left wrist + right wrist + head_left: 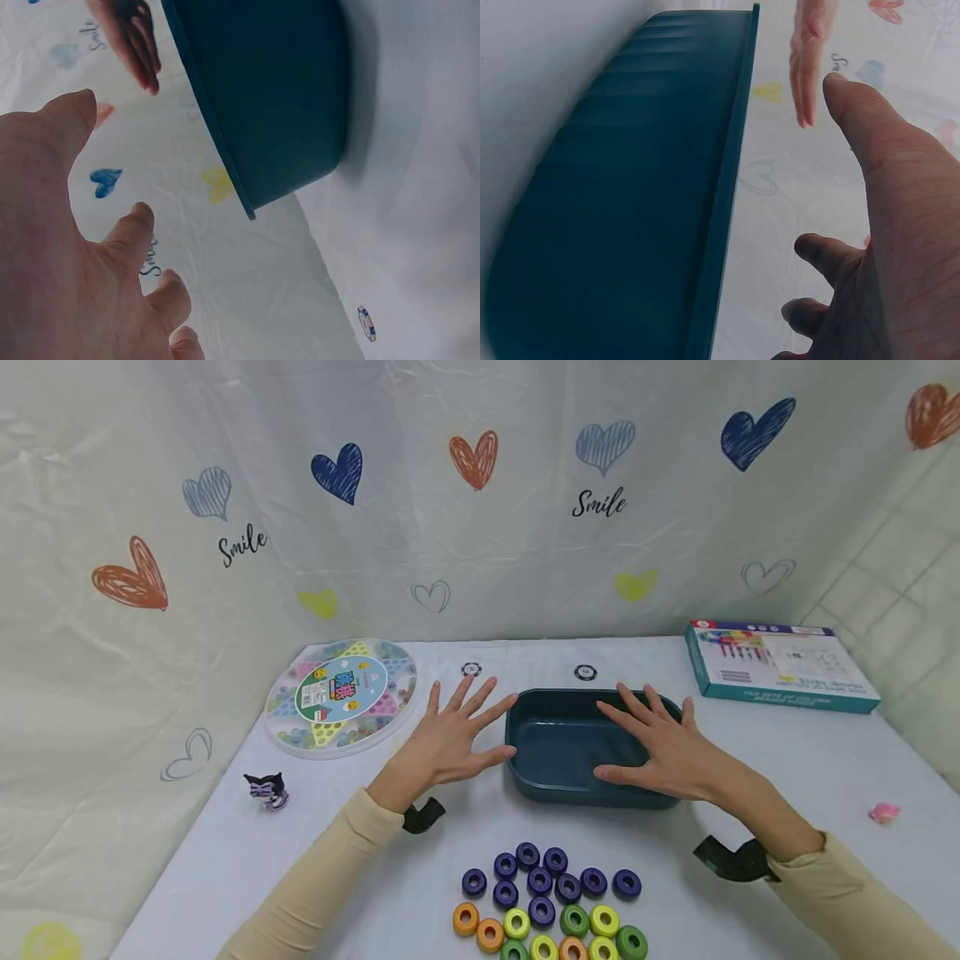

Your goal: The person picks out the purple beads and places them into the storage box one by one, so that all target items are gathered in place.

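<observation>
A dark teal rectangular basin (558, 747) stands on the white-covered table. At its left end hovers my left hand (453, 739), fingers spread, thumb and index tip close to the rim. My right hand (671, 747), also with spread fingers, is over the basin's right part and hides some of it. Neither hand holds anything. In the left wrist view, the basin's outer wall (270, 97) is apart from my hand (82, 225). The right wrist view shows the long side wall (630, 172) beside my spread hand (885, 232). Whether a fingertip touches the rim cannot be told.
Purple rings (539, 882) and orange, yellow and green rings (574, 920) lie in front of the basin. A round marble-game board (341, 693) is at back left, a boxed set (780, 664) at back right. A small black figurine (267, 790), pink toy (884, 812) and two chips (585, 672) lie around.
</observation>
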Action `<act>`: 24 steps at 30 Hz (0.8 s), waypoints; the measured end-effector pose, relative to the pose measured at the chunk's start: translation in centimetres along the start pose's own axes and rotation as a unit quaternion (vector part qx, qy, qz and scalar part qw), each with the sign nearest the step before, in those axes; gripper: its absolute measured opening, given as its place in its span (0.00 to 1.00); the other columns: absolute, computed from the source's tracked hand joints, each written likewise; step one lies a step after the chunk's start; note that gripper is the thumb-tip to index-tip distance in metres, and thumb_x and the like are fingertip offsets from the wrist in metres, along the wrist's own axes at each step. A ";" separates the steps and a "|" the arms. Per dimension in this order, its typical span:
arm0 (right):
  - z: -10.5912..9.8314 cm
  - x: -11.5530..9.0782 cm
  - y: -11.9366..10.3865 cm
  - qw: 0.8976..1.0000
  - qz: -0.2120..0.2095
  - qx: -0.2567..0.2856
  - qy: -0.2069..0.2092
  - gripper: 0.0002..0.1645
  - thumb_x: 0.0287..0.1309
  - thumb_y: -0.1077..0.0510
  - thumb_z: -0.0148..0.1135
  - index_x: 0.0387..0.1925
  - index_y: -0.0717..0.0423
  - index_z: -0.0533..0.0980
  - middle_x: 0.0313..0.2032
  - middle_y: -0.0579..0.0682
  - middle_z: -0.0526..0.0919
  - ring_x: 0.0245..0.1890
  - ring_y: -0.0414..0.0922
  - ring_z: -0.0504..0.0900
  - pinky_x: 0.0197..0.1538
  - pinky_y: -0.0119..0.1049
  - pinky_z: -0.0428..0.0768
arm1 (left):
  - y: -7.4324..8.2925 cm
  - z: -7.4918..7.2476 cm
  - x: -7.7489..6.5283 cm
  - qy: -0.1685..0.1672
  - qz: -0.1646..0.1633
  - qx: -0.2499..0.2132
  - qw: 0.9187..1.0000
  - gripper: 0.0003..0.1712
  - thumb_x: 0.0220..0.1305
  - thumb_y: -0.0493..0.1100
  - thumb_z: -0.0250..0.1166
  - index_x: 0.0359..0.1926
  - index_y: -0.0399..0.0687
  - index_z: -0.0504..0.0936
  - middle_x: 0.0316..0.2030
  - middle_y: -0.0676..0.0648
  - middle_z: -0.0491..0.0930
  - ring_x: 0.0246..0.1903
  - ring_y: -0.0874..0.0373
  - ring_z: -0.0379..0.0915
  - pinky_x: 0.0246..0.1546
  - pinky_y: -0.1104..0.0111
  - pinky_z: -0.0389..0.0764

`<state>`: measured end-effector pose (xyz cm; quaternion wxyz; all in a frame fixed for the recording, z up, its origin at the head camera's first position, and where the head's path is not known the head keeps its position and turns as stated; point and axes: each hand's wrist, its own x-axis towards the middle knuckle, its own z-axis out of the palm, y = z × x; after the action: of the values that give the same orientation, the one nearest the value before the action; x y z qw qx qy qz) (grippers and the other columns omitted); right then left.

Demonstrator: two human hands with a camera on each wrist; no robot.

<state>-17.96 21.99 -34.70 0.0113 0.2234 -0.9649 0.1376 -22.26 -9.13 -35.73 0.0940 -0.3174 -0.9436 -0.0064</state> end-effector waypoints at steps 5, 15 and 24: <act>0.4 0.0 0.1 1.000 -0.005 0.001 0.002 0.51 0.46 0.27 0.54 0.68 0.40 0.51 0.69 0.51 0.39 0.66 0.60 0.35 0.53 0.69 0.28 | 0.1 0.0 -0.1 -0.002 0.001 -0.003 1.000 0.41 0.54 0.78 0.30 0.68 0.75 0.40 0.69 0.55 0.37 0.67 0.53 0.23 0.59 0.42 0.35; 0.2 -1.2 -0.9 0.999 -0.022 0.011 0.033 0.44 0.51 0.32 0.54 0.64 0.50 0.60 0.68 0.57 0.48 0.65 0.60 0.50 0.59 0.60 0.51 | 0.0 0.8 -0.1 -0.037 0.010 -0.078 0.996 0.43 0.55 0.77 0.32 0.69 0.71 0.38 0.69 0.54 0.34 0.67 0.52 0.29 0.61 0.46 0.37; 0.4 -4.6 -2.8 0.992 -0.089 0.086 0.015 0.14 0.52 0.47 0.62 0.39 0.48 0.78 0.24 0.30 0.73 0.22 0.28 0.70 0.25 0.27 0.72 | -2.2 3.4 1.0 -0.118 -0.052 -0.337 0.933 0.45 0.52 0.76 0.44 0.67 0.77 0.37 0.66 0.52 0.55 0.62 0.52 0.54 0.57 0.49 0.58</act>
<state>-12.58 21.40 -34.75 0.0185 0.3067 -0.9253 0.2222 -24.93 -10.05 -38.83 -0.1311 -0.2793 -0.9055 -0.2913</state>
